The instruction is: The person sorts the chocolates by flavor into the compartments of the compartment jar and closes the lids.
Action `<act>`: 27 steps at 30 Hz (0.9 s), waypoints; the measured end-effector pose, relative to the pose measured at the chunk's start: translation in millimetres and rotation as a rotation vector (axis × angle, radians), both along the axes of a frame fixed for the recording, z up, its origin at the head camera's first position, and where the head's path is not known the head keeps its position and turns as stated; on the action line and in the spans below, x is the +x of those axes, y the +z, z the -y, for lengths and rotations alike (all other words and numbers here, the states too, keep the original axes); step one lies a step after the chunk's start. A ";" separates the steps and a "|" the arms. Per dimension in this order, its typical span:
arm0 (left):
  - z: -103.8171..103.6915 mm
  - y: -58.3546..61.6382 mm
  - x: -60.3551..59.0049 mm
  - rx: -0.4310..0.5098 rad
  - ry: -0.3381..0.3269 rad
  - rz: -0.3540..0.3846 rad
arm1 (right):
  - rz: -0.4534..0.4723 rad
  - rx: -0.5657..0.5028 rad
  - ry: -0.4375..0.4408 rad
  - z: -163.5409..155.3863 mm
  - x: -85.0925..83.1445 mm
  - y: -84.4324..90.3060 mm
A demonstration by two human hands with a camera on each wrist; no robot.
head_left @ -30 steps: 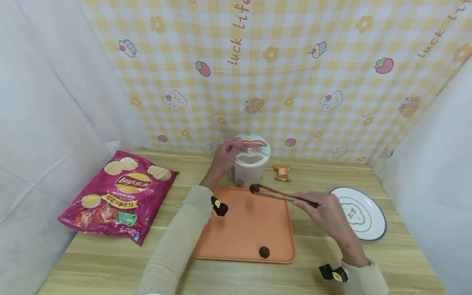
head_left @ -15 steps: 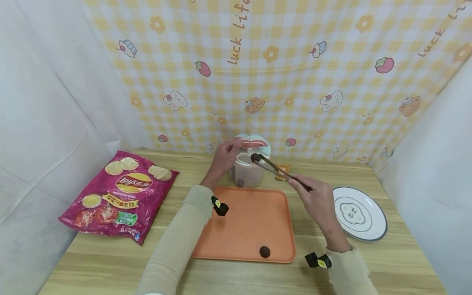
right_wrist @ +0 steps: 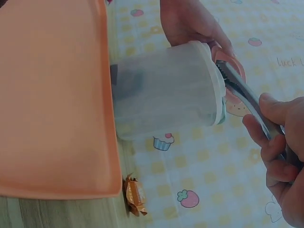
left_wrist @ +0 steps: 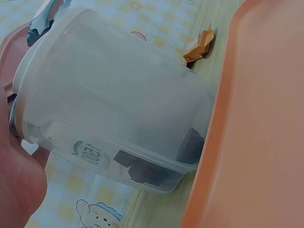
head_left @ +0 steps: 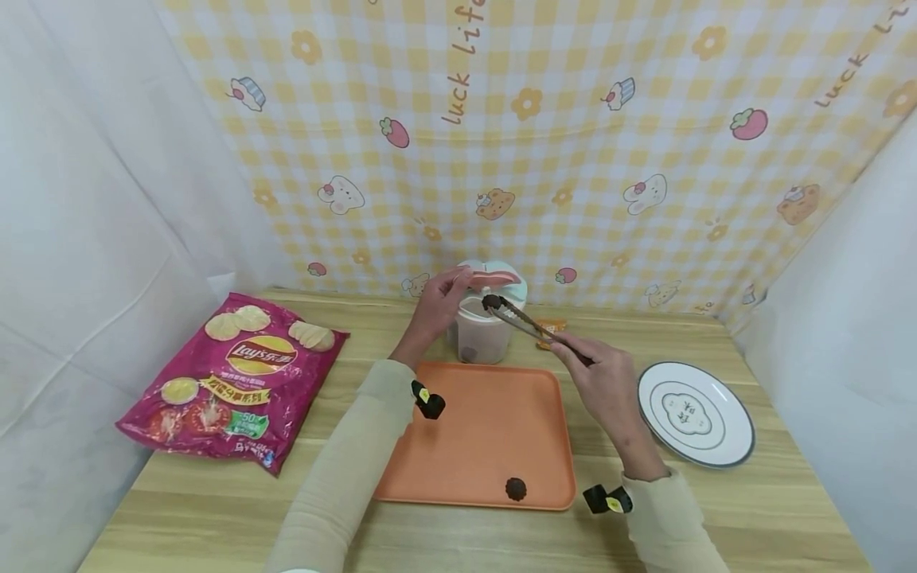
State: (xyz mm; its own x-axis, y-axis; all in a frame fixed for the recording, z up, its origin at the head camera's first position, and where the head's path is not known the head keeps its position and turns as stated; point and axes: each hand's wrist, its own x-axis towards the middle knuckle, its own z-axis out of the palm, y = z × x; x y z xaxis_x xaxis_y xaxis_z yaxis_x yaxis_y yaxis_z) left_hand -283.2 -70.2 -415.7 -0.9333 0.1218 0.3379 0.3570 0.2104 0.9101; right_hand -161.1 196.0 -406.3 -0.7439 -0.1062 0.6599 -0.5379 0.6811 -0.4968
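Note:
A translucent lidded canister [head_left: 487,341] stands behind the orange tray [head_left: 476,430], with dark pieces lying at its bottom. My left hand [head_left: 438,309] holds the raised pink flap [head_left: 496,279] of its lid. In my right hand [head_left: 600,382] I grip metal food tongs [head_left: 532,326], whose tips pinch a dark brown chocolate-like piece [head_left: 492,302] at the lid's opening. In the right wrist view the canister's rim partly hides the tips of the tongs [right_wrist: 247,95]. Another dark ridged piece [head_left: 516,489] lies near the tray's front edge.
A purple Lay's chip bag [head_left: 243,382] lies at the left of the wooden table [head_left: 444,541]. To the right is a white plate [head_left: 723,426] with a dark rim. An orange-wrapped sweet [right_wrist: 135,195] lies beside the canister. A checked curtain [head_left: 573,159] hangs behind.
My right hand has moved the tongs and the dark piece from over the tray's back edge up and away to the canister's opening. My left hand has stayed on the flap.

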 end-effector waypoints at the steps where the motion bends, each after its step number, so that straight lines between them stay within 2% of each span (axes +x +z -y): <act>1: 0.0 0.0 0.2 0.000 0.002 0.001 | 0.002 0.002 -0.002 0.1 0.0 -0.1; 18: 0.2 -1.9 -1.3 0.004 0.005 -0.007 | 0.000 0.066 -0.006 -1.7 -0.9 0.9; 27: 1.2 -3.1 -1.4 0.028 -0.018 -0.032 | -0.007 0.070 0.009 -1.8 -1.5 0.5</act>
